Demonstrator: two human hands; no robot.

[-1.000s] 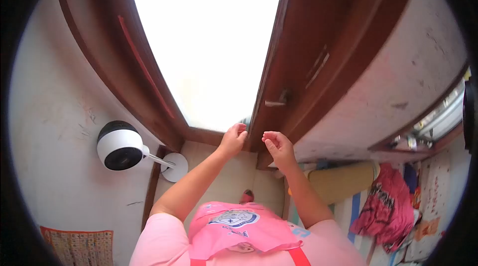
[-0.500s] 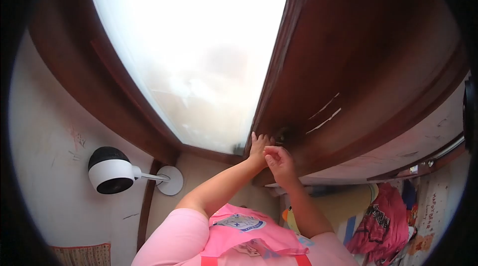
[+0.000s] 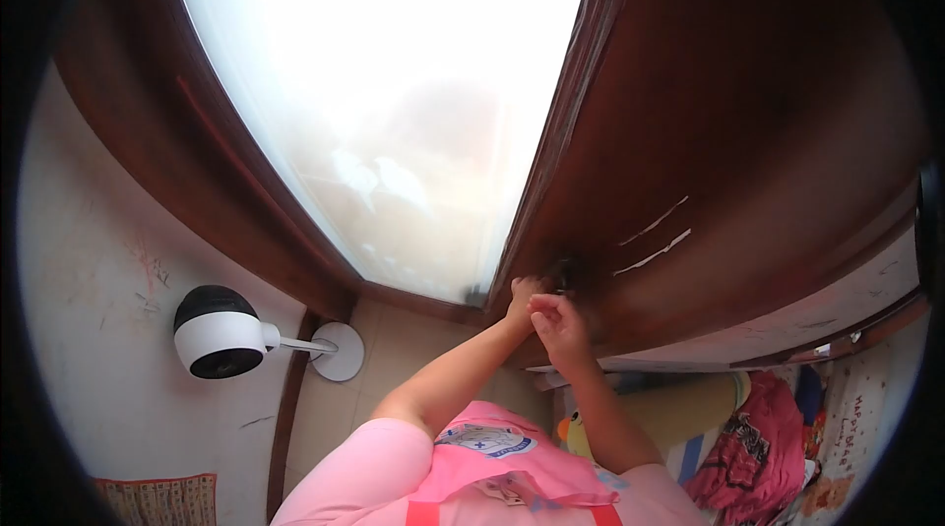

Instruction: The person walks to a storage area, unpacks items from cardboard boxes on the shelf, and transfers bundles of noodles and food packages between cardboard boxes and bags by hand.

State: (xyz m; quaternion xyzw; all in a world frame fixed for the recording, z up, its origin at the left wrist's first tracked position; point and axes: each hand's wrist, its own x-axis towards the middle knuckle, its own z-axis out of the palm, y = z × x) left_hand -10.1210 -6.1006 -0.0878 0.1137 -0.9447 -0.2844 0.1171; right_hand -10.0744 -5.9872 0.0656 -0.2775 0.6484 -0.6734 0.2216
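Note:
A dark brown wooden door [image 3: 728, 132] stands in front of me, with a small dark door handle [image 3: 563, 272] low near its edge. My left hand [image 3: 525, 300] is at that handle, its fingers curled towards it and partly hidden. Just in front of it and slightly to the right is my right hand [image 3: 559, 323], raised with the fingers bent in and the thumb side towards me. Whether anything small sits between those fingers cannot be made out.
A bright frosted glass panel [image 3: 394, 93] fills the upper middle. On the left wall a white and black camera [image 3: 219, 331] sticks out on a round mount. Pink cloth [image 3: 753, 447] and a yellow rolled item [image 3: 679, 408] lie at the lower right.
My left hand has shifted right from the door's edge towards the handle, and its spread fingers have curled in. My right hand stays close beside it. The view has shifted slightly.

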